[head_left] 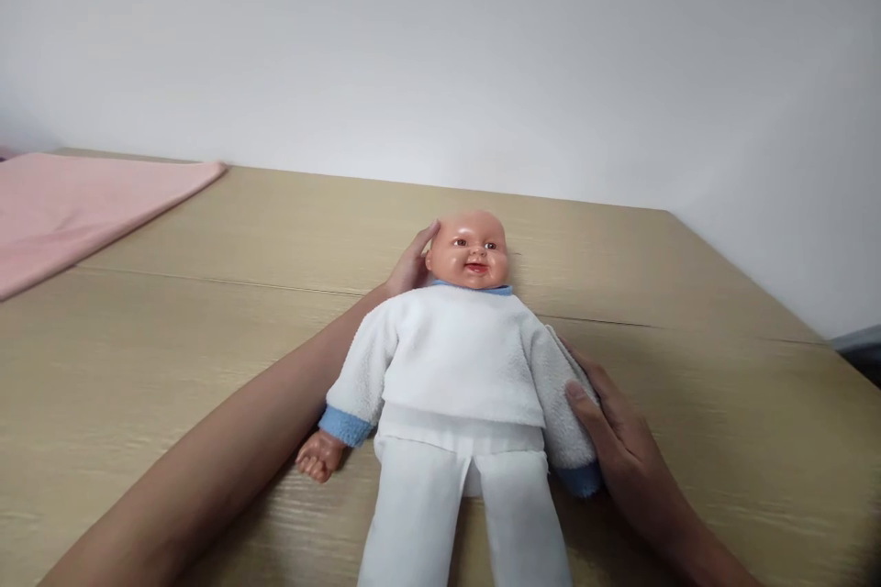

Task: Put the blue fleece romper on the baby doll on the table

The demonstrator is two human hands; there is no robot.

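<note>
Doll [462, 358] at mid-table, long axis near to far: head [474, 248] far, legs running off the near side of view, face toward the camera. Left hand [413, 266] against head's left side; fingers partly hidden, cannot tell how firmly. Right hand [619, 431] grasps sleeved arm [561, 394] on the right. Table [240, 367] spreads both sides: pink cloth [89, 202] far left, slanting edge right, wall [440, 46] beyond far edge

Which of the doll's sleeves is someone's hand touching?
The sleeve on the picture's right: the person's right hand has its thumb on it. No hand is on the other sleeve.
</note>
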